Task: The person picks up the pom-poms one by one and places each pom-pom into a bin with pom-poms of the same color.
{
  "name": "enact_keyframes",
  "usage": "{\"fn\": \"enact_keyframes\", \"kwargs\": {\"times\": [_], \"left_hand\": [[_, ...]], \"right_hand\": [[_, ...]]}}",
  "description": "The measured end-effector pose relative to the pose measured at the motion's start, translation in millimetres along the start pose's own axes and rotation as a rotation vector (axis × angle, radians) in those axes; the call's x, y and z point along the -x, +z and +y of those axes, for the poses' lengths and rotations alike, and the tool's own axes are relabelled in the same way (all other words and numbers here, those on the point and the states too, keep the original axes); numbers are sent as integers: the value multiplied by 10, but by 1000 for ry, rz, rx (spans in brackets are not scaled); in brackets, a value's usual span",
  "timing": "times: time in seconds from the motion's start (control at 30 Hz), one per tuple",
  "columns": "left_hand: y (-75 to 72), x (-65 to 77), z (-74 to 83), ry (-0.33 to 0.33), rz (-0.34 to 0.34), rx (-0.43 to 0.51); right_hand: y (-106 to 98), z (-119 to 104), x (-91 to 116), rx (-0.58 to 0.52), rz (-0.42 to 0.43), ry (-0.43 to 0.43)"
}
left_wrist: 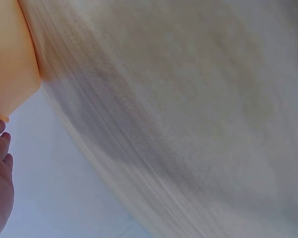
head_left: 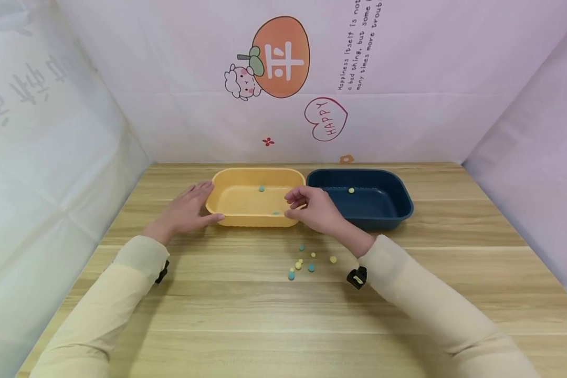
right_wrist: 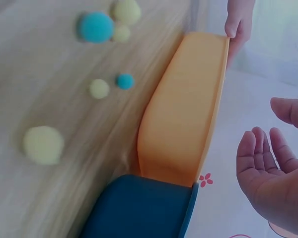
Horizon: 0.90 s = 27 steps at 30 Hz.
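My left hand (head_left: 184, 211) holds the left end of a yellow plastic bin (head_left: 257, 220), its thumb over the front corner of the rim and its fingers against the side. Over that bin's right front corner hovers my right hand (head_left: 315, 210), thumb and curved fingers apart, with nothing seen between them. Inside the yellow bin are a teal ball (head_left: 262, 188) and a second teal ball (head_left: 276, 213), partly hidden by the front rim. To the right stands a dark blue bin (head_left: 382, 223) with a pale yellow ball (head_left: 352, 190) in it.
Several small loose balls lie on the wooden table (head_left: 245, 325) before the bins, among them a teal ball (head_left: 291, 275) and a pale yellow ball (head_left: 333, 259). A printed white cloth (head_left: 193, 126) hangs behind the bins and along both sides.
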<state>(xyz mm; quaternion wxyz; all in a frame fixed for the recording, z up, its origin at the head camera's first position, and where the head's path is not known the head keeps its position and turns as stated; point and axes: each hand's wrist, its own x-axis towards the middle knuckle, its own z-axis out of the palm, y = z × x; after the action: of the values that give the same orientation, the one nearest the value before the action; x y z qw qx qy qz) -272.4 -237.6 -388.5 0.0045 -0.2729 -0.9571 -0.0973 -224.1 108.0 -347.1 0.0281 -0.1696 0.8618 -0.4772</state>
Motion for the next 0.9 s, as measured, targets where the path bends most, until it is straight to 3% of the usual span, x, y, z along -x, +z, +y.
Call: {"fn": "enact_keyframes", "kwargs": {"times": [0.37,0.9], "left_hand": [[8,-1,-13,-8,0,1],[0,1,-6,-11,-3,7]], "right_hand": [[-76,143,309,-47,-121,-60],[-92,295,630,-10,-230,26]]}}
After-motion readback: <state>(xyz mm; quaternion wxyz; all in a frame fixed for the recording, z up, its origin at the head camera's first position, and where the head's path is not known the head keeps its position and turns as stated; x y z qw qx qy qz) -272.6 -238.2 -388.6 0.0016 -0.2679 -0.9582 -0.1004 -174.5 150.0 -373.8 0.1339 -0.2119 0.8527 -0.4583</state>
